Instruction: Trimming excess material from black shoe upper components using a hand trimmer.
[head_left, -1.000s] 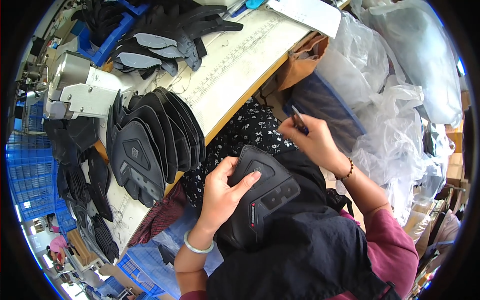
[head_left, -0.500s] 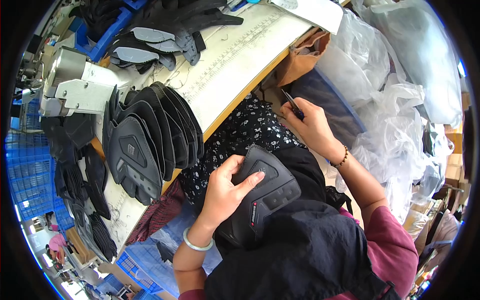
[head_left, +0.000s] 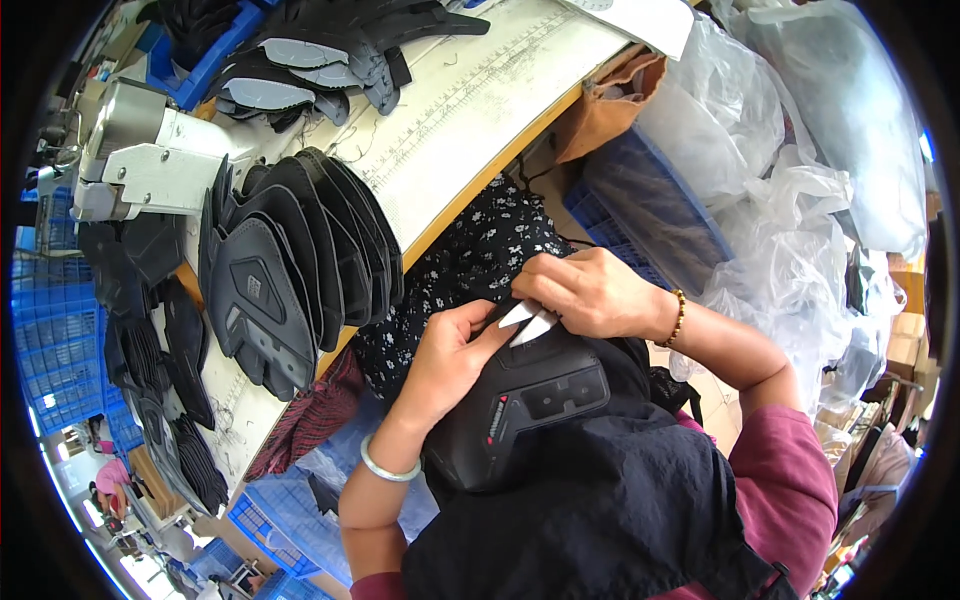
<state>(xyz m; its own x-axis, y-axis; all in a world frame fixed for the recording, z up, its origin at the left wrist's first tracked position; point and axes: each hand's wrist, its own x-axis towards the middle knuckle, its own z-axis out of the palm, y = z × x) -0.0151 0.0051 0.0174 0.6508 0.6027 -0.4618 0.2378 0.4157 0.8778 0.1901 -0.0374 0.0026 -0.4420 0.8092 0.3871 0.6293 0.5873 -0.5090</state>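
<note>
My left hand (head_left: pixel 455 355) grips the upper left edge of a black molded panel (head_left: pixel 550 385) with stitched borders and a small red mark, resting on my lap. Its thumb points toward the panel's top. Curled around small thread snips (head_left: pixel 535 328), my right hand (head_left: pixel 585 290) is at the panel's upper edge. The two silver blades lie over the panel beside my left thumb, their tips slightly apart. Fingers hide the snips' handle. On the table to the left stands a stack of similar black panels (head_left: pixel 270 300).
A white sewing-machine head (head_left: pixel 150 170) stands left of the stack on the white table (head_left: pixel 440 150), which bears ruler marks. More black and grey pieces (head_left: pixel 320 70) lie at the back. A brown bag (head_left: pixel 610 105) hangs off the table edge; a blue crate (head_left: pixel 660 195) and plastic bags (head_left: pixel 780 230) are right.
My right hand has come left and down with the snips, from out at the right to the panel's top edge. My left hand keeps hold of the panel.
</note>
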